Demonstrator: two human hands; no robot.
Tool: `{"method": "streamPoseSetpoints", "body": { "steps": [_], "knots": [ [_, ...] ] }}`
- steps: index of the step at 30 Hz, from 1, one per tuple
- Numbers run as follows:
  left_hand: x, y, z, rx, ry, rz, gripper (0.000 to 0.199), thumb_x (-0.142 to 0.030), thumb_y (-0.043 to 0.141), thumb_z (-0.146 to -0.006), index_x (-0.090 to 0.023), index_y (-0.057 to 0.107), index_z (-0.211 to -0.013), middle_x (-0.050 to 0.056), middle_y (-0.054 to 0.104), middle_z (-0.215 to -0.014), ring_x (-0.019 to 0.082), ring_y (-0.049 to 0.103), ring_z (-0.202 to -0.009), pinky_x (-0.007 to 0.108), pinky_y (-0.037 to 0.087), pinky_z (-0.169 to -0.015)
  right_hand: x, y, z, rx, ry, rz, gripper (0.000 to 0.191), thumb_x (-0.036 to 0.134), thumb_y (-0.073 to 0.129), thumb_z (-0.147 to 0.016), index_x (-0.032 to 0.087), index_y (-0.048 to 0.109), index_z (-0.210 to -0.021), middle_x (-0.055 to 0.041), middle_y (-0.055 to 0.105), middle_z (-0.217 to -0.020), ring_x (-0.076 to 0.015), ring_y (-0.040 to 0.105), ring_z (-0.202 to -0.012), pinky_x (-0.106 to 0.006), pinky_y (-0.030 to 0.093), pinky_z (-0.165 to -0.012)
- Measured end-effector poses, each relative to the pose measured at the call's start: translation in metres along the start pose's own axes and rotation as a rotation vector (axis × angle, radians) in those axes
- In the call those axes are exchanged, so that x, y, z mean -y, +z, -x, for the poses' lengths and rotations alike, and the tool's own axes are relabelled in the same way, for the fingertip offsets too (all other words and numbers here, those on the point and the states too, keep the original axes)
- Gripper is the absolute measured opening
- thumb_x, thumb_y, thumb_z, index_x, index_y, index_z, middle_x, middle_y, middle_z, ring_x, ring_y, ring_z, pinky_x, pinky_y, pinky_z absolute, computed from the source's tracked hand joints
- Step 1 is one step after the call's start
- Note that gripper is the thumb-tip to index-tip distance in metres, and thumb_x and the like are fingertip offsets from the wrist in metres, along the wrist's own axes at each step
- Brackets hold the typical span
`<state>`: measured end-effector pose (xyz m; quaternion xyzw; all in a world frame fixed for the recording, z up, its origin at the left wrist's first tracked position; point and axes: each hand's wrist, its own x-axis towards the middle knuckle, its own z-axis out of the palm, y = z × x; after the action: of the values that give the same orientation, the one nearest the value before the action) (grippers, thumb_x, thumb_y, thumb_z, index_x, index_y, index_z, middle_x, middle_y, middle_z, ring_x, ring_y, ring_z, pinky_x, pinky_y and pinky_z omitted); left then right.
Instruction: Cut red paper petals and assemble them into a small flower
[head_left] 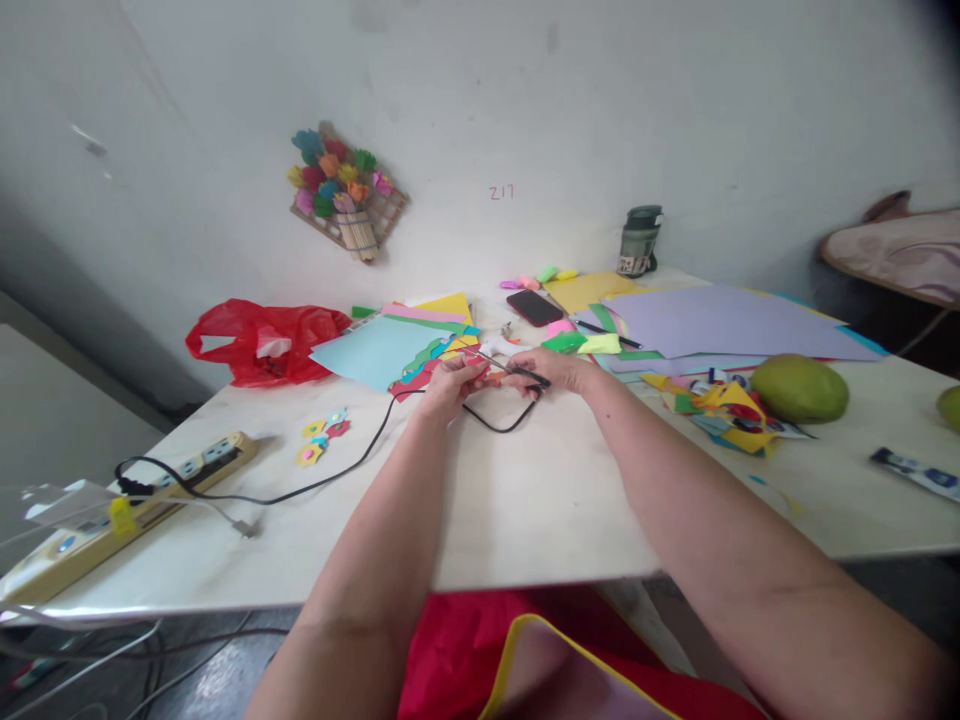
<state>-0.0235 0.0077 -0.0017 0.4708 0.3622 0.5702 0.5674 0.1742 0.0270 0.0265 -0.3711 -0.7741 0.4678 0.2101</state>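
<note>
My right hand is closed round the black-handled scissors, whose metal blades point left toward my other hand. My left hand is pinched near the blade tips; whatever sits between its fingers is too small to make out. Red paper with a wavy edge lies just behind the left hand, beside green and blue wavy strips. A white object, partly hidden, rests behind the scissors. A black cord runs along the table and passes under my hands.
At left are a power strip, small paper flowers and a red plastic bag. Behind stand a phone and a green tumbler. Rightward lie purple paper, paper scraps, a green fruit and a tube.
</note>
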Motion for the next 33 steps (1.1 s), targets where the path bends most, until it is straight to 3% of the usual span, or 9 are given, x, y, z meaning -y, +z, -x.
{"method": "streamPoseSetpoints", "body": {
  "steps": [6, 33],
  "knots": [
    [-0.0013, 0.0022, 0.0014, -0.002, -0.016, 0.027, 0.033, -0.021, 0.085, -0.051, -0.015, 0.052, -0.053, -0.002, 0.055, -0.057, 0.012, 0.059, -0.057, 0.026, 0.05, -0.061, 0.0005, 0.0004, 0.0003, 0.003, 0.007, -0.004, 0.031, 0.041, 0.074, -0.072, 0.015, 0.057, -0.076, 0.0024, 0.058, -0.056, -0.0072, 0.051, -0.043, -0.019, 0.032, -0.039],
    [-0.0027, 0.0023, 0.0023, 0.029, -0.057, -0.011, 0.023, -0.019, 0.079, -0.056, -0.013, 0.057, -0.057, -0.001, 0.058, -0.058, 0.009, 0.055, -0.052, 0.025, 0.049, -0.059, 0.0029, 0.0022, 0.0016, 0.006, 0.001, 0.06, 0.033, 0.044, 0.073, -0.072, 0.016, 0.056, -0.075, 0.0023, 0.059, -0.057, -0.0072, 0.05, -0.042, -0.02, 0.032, -0.04]
  ]
}}
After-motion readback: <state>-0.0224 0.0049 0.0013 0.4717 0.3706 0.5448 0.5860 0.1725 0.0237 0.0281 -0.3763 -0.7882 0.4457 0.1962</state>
